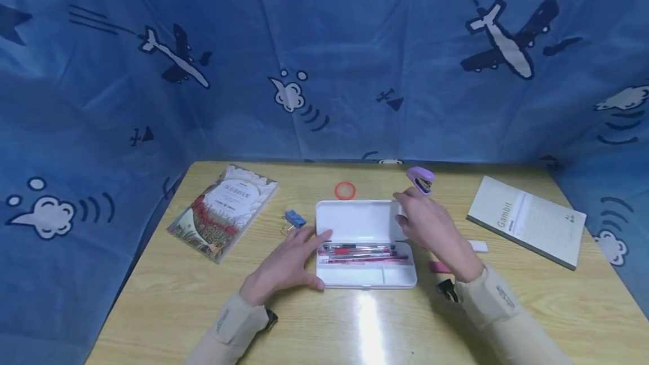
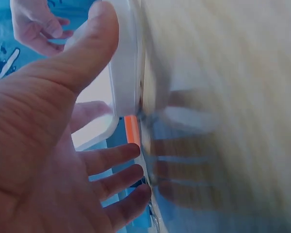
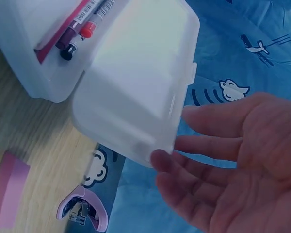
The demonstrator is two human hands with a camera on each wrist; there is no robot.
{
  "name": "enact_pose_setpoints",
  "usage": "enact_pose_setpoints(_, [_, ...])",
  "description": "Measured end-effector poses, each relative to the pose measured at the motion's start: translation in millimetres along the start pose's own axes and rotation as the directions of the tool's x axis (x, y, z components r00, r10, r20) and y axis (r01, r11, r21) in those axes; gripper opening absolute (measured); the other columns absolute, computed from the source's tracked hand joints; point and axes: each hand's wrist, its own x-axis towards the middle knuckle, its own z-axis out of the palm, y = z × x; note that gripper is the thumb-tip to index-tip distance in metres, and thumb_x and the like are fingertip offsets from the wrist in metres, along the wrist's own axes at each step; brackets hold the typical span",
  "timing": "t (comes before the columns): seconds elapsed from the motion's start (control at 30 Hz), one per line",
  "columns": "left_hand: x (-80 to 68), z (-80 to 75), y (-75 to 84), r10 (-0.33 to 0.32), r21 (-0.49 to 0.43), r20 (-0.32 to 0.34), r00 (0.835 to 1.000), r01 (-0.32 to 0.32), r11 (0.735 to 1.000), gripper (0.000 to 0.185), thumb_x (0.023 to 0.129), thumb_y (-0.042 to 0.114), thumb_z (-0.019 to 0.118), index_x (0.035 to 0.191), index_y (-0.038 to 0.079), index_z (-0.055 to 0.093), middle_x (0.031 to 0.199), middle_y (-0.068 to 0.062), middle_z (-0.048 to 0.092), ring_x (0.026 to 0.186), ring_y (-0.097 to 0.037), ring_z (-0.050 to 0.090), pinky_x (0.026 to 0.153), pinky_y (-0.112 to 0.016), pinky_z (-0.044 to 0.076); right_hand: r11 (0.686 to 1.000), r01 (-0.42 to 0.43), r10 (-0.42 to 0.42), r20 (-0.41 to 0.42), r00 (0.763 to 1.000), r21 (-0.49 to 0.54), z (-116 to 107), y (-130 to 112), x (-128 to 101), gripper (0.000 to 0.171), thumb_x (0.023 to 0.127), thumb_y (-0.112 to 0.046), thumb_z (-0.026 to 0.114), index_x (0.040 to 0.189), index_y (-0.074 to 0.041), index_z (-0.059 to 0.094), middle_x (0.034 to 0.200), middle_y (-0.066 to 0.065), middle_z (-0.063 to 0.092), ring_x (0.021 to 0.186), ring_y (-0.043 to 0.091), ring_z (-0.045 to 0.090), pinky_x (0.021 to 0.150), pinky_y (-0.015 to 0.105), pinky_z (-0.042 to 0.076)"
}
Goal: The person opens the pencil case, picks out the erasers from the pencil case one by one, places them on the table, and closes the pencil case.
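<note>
A white pencil case (image 1: 350, 279) stands with its lid (image 1: 357, 221) raised, in the middle of the table. Several pens (image 1: 355, 252) lie in its rear compartment; the front part shows bare white plastic. My left hand (image 1: 284, 266) spans the left end of the case, fingers spread, with the thumb at the front left corner. At the lid's right edge is my right hand (image 1: 428, 221); in the right wrist view its outstretched fingertips (image 3: 164, 158) touch the lid corner. A lilac stapler (image 1: 421, 179) lies just beyond the right hand.
Left of the case are an illustrated book (image 1: 223, 213) and a blue binder clip (image 1: 294, 218). A red ring (image 1: 345, 190) lies behind the lid. Right of it are a pink block (image 1: 439, 267), a white block (image 1: 478, 246) and a notebook (image 1: 527, 221). Blue curtain (image 1: 334, 44) encloses the table.
</note>
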Motion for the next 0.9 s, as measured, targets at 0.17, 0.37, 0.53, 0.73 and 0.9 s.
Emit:
enact_pose_setpoints(0.17, [-8.6, 2.4, 0.3, 0.030, 0.094, -0.051, 0.998, -0.025, 0.995, 0.103, 0.071, 0.056, 0.084, 0.157, 0.021, 0.040, 0.158, -0.015, 0.043, 0.142, -0.035, 0.041, 0.114, -0.056, 0.042, 1.000, 0.021, -0.022, -0.055, 0.998, -0.015, 2, -7, -7, 0.033, 0.086, -0.005, 0.074, 0.119, 0.000, 0.071, 0.111, 0.018, 0.068, 0.085, 0.028, 0.067, 0.067, 0.042, 0.059])
enact_pose_setpoints(0.37, [-12.7, 2.5, 2.1, 0.030, 0.155, -0.100, 0.995, -0.015, 0.988, 0.095, 0.074, 0.056, 0.081, 0.154, 0.018, 0.045, 0.153, -0.014, 0.049, 0.137, -0.033, 0.047, 0.110, -0.054, 0.045, 0.997, 0.062, -0.068, -0.128, 0.989, -0.046, -2, -15, -24, 0.029, 0.085, -0.004, 0.075, 0.113, -0.006, 0.074, 0.108, 0.014, 0.069, 0.081, 0.025, 0.067, 0.057, 0.037, 0.054])
enact_pose_setpoints(0.53, [-18.4, -1.3, -4.1, 0.075, 0.208, -0.115, 0.991, -0.050, 0.977, 0.084, 0.078, 0.055, 0.079, 0.149, 0.019, 0.052, 0.147, -0.013, 0.054, 0.132, -0.033, 0.050, 0.103, -0.053, 0.050, 0.991, 0.116, -0.125, -0.192, 0.973, -0.059, 0, -22, -40, 0.027, 0.080, -0.002, 0.079, 0.105, -0.012, 0.077, 0.100, 0.009, 0.071, 0.074, 0.020, 0.066, 0.049, 0.029, 0.048])
enact_pose_setpoints(0.73, [-30.0, -28.4, -19.6, 0.128, 0.142, -0.080, 0.989, -0.116, 0.983, 0.043, 0.086, 0.038, 0.078, 0.120, 0.013, 0.075, 0.138, -0.015, 0.063, 0.130, -0.035, 0.056, 0.110, -0.057, 0.046, 0.981, 0.183, -0.193, -0.232, 0.953, -0.066, 7, -24, -56, 0.023, 0.075, -0.003, 0.081, 0.091, -0.019, 0.077, 0.088, 0.000, 0.069, 0.064, 0.012, 0.060, 0.045, 0.020, 0.039])
enact_pose_setpoints(0.9, [-31.4, -43.7, -27.1, 0.066, 0.129, -0.158, 0.985, -0.045, 0.991, 0.029, 0.091, 0.033, 0.075, 0.109, 0.010, 0.076, 0.133, -0.013, 0.067, 0.127, -0.034, 0.059, 0.107, -0.051, 0.051, 0.982, 0.185, -0.191, -0.221, 0.956, -0.049, 13, -24, -65, 0.017, 0.075, -0.006, 0.083, 0.082, -0.021, 0.077, 0.081, -0.005, 0.068, 0.062, 0.008, 0.057, 0.046, 0.016, 0.037])
